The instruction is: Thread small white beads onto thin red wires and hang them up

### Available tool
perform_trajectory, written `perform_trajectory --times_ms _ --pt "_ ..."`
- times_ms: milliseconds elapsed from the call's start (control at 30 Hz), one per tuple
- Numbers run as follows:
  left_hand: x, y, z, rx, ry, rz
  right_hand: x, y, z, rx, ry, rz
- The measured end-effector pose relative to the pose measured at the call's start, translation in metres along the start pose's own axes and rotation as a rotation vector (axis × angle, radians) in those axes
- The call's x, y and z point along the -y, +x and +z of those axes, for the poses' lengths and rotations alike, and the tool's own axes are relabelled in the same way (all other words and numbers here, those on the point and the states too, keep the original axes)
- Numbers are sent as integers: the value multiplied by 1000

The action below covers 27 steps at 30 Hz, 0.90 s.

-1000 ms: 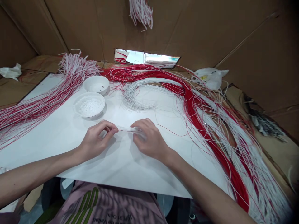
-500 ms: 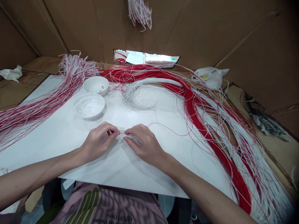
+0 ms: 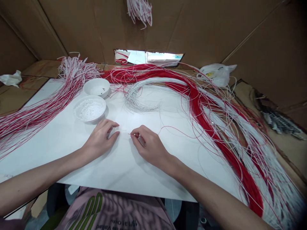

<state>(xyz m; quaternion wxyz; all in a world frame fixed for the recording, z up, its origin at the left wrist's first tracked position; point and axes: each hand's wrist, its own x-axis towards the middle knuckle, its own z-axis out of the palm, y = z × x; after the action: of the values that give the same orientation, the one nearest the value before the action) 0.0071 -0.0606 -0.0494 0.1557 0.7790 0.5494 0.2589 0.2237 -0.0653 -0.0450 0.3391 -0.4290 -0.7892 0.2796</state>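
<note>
Over the white table, my right hand pinches a thin red cord near its end. A short tip of that cord sticks out to the left of the fingertips, and the rest runs back to the right toward the bundles. My left hand is beside it with thumb and fingers apart, and nothing shows between them. Just beyond the left hand stands a white bowl of small white pieces. Behind it is a second white bowl with a few dark specks inside.
Bundled red cords and white cords sweep along the right side. Red-and-white strands with textured white ends lie at left. Cardboard walls surround the table, with a cut-out slot. A plastic bag sits at back right.
My left hand has let go of the red cord's end and its fingers have parted. My right hand has shifted slightly right, keeping the cord pinched.
</note>
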Motion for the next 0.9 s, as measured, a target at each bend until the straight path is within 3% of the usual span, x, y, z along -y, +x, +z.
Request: perform_trajectory --times_ms 433,567,667,900 --pt "3 5 -1 0 -115 5 2 0 -1 -77 0 -70" --pt "-6 3 -6 8 -474 -142 8 -1 -2 -106 51 -102" --pt "-15 1 -9 77 -776 -276 13 -2 -3 -119 130 -130" --pt "-15 -6 -5 234 -1025 -364 20 -6 -2 -165 184 -183"
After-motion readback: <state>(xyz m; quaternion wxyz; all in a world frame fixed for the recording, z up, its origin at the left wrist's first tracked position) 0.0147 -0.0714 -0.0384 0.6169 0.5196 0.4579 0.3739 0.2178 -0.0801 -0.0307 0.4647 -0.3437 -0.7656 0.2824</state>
